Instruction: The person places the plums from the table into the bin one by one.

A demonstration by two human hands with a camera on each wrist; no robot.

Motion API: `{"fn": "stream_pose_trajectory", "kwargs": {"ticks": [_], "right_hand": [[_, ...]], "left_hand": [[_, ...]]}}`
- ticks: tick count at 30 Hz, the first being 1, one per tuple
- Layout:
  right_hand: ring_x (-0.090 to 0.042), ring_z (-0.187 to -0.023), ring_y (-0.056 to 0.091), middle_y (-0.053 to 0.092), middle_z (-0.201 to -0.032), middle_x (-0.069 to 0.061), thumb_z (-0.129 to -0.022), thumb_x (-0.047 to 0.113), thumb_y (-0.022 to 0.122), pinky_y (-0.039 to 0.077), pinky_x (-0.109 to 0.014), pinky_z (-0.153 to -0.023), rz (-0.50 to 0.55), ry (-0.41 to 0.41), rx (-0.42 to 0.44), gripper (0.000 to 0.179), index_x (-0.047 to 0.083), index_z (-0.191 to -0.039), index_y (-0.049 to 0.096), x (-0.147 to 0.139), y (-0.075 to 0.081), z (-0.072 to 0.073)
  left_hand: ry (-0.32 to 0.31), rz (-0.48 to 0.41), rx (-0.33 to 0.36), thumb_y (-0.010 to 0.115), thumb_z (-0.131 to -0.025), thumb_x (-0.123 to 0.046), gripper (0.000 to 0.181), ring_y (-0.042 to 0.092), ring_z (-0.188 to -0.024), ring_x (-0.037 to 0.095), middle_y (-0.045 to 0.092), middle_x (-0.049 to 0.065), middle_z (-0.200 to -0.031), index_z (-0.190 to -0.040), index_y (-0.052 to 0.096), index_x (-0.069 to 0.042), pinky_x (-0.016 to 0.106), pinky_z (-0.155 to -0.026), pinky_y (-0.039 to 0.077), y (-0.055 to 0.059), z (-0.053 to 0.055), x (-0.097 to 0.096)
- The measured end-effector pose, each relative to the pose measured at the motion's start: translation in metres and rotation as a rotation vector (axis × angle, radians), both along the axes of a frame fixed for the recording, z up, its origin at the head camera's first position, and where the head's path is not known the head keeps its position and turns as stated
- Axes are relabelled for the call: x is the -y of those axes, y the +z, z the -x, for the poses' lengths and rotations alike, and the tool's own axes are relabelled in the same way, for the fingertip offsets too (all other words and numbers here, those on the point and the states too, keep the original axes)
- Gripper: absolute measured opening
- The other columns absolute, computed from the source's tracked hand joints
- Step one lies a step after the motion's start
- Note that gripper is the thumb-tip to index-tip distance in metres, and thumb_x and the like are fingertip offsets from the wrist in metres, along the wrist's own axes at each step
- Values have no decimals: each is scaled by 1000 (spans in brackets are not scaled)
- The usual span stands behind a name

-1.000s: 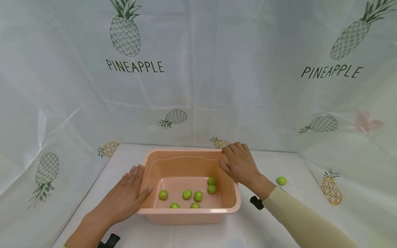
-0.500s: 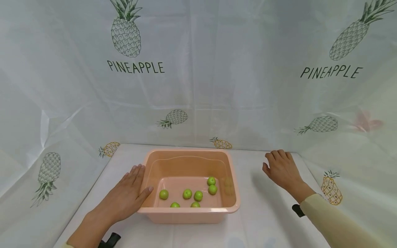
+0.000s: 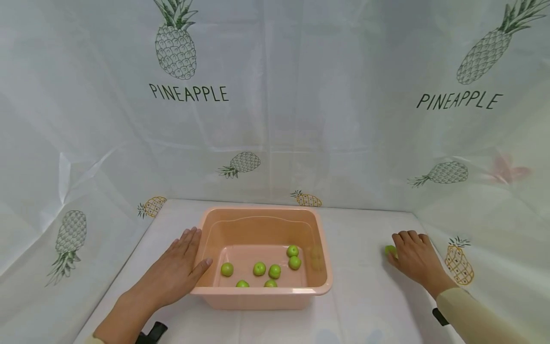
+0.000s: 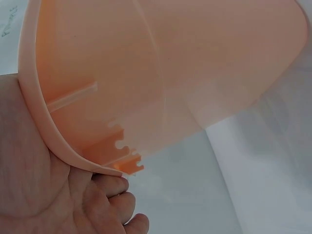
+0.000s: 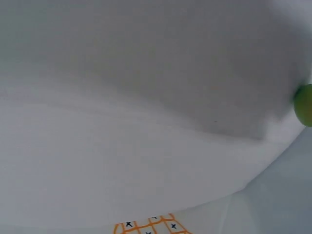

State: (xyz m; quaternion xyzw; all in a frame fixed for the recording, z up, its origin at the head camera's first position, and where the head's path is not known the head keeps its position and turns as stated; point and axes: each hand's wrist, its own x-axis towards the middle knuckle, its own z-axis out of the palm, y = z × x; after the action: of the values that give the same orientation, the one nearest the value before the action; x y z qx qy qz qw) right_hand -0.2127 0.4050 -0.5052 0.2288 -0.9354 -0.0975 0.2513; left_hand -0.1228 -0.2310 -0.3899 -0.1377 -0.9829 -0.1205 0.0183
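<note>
My left hand [image 3: 172,272] rests along the left rim of a peach plastic basin [image 3: 258,291], fingers straight and thumb over the edge. In the left wrist view its palm lies against the basin's outer rim. Several small round green fruits [image 3: 259,269] lie on the basin floor. Out on the right side of the table, my right hand [image 3: 417,260] is over a single green fruit [image 3: 390,250], which shows beside the thumb and index finger. The right wrist view has this green fruit [image 5: 304,105] at its right edge; whether the fingers grip it, I cannot tell.
A white cloth [image 3: 352,267] covers the table beneath the basin. Behind and at both sides hangs a pale curtain [image 3: 301,124] printed with pineapples. Black straps [image 3: 152,332] show at the wrists.
My right hand has left the basin's right rim, swung to the right and come down at the lone green fruit. The left hand and the basin have stayed in place.
</note>
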Motion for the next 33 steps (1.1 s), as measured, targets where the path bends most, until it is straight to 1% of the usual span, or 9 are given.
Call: {"fn": "stream_pose_trajectory", "kwargs": {"ticks": [2,8,13,18,27,30,33], "right_hand": [[-45,-97,61,65,-102,-22,-73,33,86,49,-63,-80,-9,-16,14,58,-5,-107,59,-3,-5,-2],[-44,-98,60,63,-101,-21,-73,26,84,48,-64,-84,-9,-54,51,53,-4,-107,58,-7,-12,-5],[-42,-97,60,64,-100,-20,-74,23,86,50,-63,-84,-24,-54,52,52,-4,-109,59,-4,-18,-5],[-41,-98,60,64,-100,-20,-75,22,88,50,-62,-86,-41,-55,43,52,-4,-109,60,-2,-23,-3],[-39,-92,59,62,-93,-17,-74,21,89,49,-59,-82,-71,-45,14,46,-3,-101,60,1,-24,0],[-39,-93,58,61,-90,-16,-74,21,89,49,-60,-83,-74,-58,13,46,-3,-98,58,1,-23,1],[-40,-92,57,59,-88,-16,-75,22,84,48,-61,-84,-66,-63,-1,42,-3,-96,56,-1,-22,4]], "left_hand": [[0,0,0,45,-110,-55,86,25,-157,50,28,29,-169,-161,28,12,66,-125,29,0,0,0],[1,-1,5,45,-110,-56,87,25,-158,49,28,29,-169,-161,27,12,66,-125,29,-1,1,1],[0,-8,5,47,-110,-53,85,25,-158,50,28,29,-169,-161,27,12,66,-125,29,-1,0,1],[-4,-11,4,46,-110,-54,85,25,-157,50,28,29,-169,-161,27,12,66,-125,29,-2,0,1],[-6,-12,-3,46,-110,-54,85,26,-157,50,28,29,-169,-161,27,12,66,-125,29,-2,0,2],[-2,-7,0,46,-110,-54,86,26,-157,50,28,29,-169,-161,27,12,66,-125,29,-2,0,2],[1,-4,2,46,-110,-55,86,26,-157,49,28,29,-169,-161,27,12,66,-125,30,-2,0,1]]}}
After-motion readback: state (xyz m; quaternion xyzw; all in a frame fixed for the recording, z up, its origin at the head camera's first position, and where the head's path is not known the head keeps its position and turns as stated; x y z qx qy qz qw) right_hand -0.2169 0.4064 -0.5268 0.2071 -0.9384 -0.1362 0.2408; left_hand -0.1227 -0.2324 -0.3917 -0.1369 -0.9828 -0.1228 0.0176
